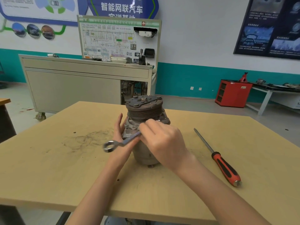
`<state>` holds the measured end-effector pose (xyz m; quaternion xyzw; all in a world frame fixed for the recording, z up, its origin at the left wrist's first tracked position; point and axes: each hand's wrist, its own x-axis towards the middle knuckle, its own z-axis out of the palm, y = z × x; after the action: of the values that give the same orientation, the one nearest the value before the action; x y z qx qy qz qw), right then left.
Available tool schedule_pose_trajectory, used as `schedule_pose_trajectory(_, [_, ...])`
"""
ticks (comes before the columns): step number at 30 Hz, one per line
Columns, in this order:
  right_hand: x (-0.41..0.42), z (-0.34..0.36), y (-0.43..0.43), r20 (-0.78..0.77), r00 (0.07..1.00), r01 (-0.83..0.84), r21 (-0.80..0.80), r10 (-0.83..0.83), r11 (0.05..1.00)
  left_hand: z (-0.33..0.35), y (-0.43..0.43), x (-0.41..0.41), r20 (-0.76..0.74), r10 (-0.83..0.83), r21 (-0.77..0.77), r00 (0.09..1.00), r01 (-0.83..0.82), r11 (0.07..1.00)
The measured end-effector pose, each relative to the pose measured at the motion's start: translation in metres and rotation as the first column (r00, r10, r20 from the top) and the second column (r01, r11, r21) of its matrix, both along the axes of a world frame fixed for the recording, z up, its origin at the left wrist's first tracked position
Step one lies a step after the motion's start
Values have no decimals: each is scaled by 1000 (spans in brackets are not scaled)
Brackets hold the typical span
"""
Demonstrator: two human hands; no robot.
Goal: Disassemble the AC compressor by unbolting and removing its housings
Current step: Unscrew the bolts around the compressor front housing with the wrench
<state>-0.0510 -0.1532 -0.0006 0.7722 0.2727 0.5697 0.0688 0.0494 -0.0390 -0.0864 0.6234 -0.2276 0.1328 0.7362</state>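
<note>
On the near right of the wooden table (48,168) lies a screwdriver (226,169), its red-and-black handle toward the person and its shaft pointing away to the left, well apart from both hands.

At mid-table the AC compressor (144,111) stands upright on its end, with the grooved pulley and clutch plate on top. The left hand (120,133) lies flat against the compressor's left side with its fingers straight and pointing up. The right hand (164,140) is in front of the body, just below the pulley. Its fingers are curled over the shaft of a wrench (123,142). The wrench's ring end sticks out free to the left over the left wrist. Its other end is hidden under the fingers near the flange bolts, so I cannot tell whether it sits on a bolt.

Dark scribble marks (87,140) show on the tabletop left of the hands.

Beyond the table stands a grey wheeled cabinet (73,85). An open bay at its right end holds a tangle of pipes or wiring. A wiring-diagram board (118,38) stands on top of it. Farther right, a red cabinet (233,93) has dark open shelves whose contents cannot be made out.
</note>
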Motion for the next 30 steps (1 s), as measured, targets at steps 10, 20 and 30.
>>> schedule_pose_trajectory(10, [35,11,-84,85,231,38,995,969,-96,0,4,-4,-38,40,43,998,-38,998])
schedule_pose_trajectory(20, [61,32,-99,133,-13,271,955,991,-124,2,4,-6,-30,36,48,999,-35,998])
schedule_pose_trajectory(30, [-2,51,-39,-249,935,-169,320,254,932,2,2,-5,-16,63,56,998,-62,996])
